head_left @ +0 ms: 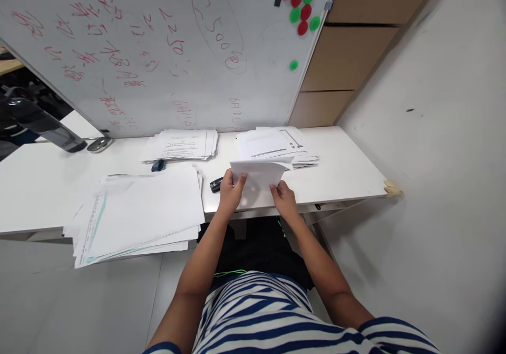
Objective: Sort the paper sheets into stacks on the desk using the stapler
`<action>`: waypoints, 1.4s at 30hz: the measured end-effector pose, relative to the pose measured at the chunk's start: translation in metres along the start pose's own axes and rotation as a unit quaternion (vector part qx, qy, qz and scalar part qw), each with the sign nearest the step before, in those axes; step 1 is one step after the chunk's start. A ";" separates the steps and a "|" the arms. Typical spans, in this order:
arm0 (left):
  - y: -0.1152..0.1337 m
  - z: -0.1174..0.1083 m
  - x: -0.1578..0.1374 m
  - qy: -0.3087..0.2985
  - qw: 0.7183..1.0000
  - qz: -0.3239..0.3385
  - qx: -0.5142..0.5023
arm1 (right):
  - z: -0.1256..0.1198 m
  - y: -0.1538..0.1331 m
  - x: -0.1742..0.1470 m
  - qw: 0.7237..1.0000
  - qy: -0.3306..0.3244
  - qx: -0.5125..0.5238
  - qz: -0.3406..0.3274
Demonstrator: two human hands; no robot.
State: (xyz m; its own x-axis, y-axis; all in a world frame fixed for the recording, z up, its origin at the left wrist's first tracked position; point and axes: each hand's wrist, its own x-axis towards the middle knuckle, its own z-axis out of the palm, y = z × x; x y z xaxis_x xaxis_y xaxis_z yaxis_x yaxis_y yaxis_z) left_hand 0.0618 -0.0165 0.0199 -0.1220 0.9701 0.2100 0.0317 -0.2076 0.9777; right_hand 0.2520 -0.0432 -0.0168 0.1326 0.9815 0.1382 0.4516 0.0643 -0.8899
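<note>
Between my two hands is a sheet of white paper [259, 173], held up off the desk near its front edge; whether it is one layer or several I cannot tell. My left hand [230, 189] grips its left side, thumb on the near face. At the lower right edge my right hand [284, 198] pinches it. Just left of my left hand lies a black stapler-like object [215, 185], partly hidden. Behind the held paper rests a stack of printed sheets [263, 144], with a drawing on its top page.
A large paper stack [150, 206] overhangs the desk's front edge at left. Behind it are another printed stack [182, 144] and a small dark object [158, 165]. A bottle [47, 124] leans at far left. The whiteboard [158, 79] and right-hand wall [427, 132] bound the desk [336, 169].
</note>
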 end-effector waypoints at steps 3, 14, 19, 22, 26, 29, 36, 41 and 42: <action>0.007 0.000 -0.004 0.003 1.000 -0.001 0.019 | -0.001 -0.004 -0.006 1.000 0.002 -0.021 0.001; 0.004 0.042 -0.036 0.108 0.924 -0.212 -0.301 | 0.002 -0.015 -0.053 0.905 0.126 0.391 0.109; 0.004 0.049 -0.050 0.027 0.968 -0.175 -0.177 | 0.005 0.005 -0.061 0.920 0.182 0.325 0.126; 0.005 0.026 -0.040 0.024 0.995 0.001 0.102 | -0.018 0.026 -0.058 0.915 0.221 0.306 0.145; -0.004 -0.011 -0.011 0.020 0.872 0.092 0.480 | -0.055 0.049 -0.055 0.934 0.175 0.242 0.196; -0.017 -0.029 0.005 -0.005 0.811 0.044 0.583 | -0.072 0.054 -0.057 0.941 0.131 0.207 0.234; -0.026 -0.052 0.008 -0.105 0.812 0.113 0.563 | -0.084 0.034 -0.060 0.902 0.114 0.337 0.243; -0.022 -0.057 -0.003 -0.152 0.828 0.134 0.523 | -0.083 0.030 -0.055 0.913 0.094 0.328 0.224; -0.021 -0.057 -0.005 -0.157 0.831 0.135 0.517 | -0.082 0.030 -0.054 0.915 0.082 0.324 0.225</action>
State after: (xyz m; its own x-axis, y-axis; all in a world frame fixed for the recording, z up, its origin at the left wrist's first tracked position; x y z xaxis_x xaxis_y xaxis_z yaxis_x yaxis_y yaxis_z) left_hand 0.0051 -0.0238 -0.0011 0.2879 0.9245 0.2496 0.8704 -0.3614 0.3344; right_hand 0.3307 -0.1091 -0.0155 0.3317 0.8979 -0.2893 -0.2918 -0.1940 -0.9366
